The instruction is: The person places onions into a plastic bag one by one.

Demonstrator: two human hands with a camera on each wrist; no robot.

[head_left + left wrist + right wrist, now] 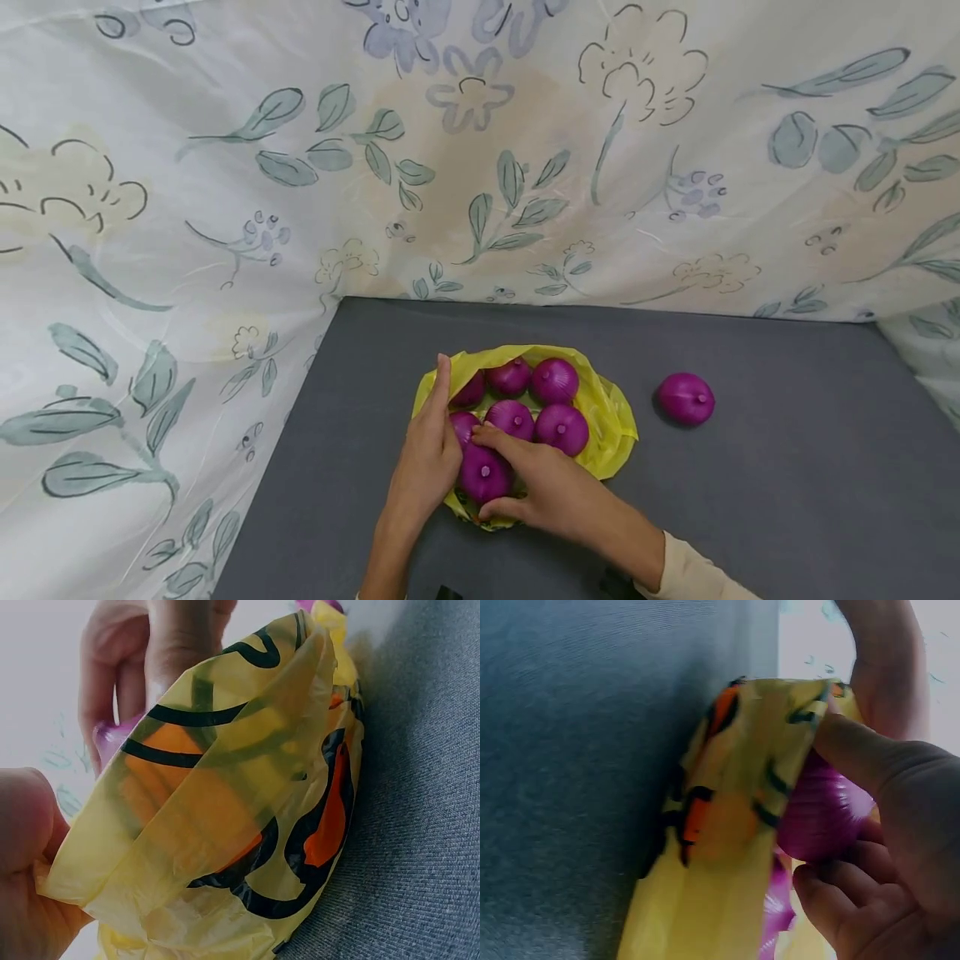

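A yellow plastic bag [611,417], rolled open at the top, holds several purple onions [555,381]. At the bag's left side my left hand [426,454] holds its rim, the film tucked by the thumb in the left wrist view. My right hand [562,487] reaches in from the front right and grips the nearest onion [483,473], thumb on one side and fingers on the other. In the right wrist view, that purple onion [825,814] sits between thumb and fingers, just inside the printed bag wall [727,825].
A single purple onion [686,399] lies on the dark grey table [787,467], to the right of the bag. Floral-patterned white cloth [510,208] rises behind the table and along its left side.
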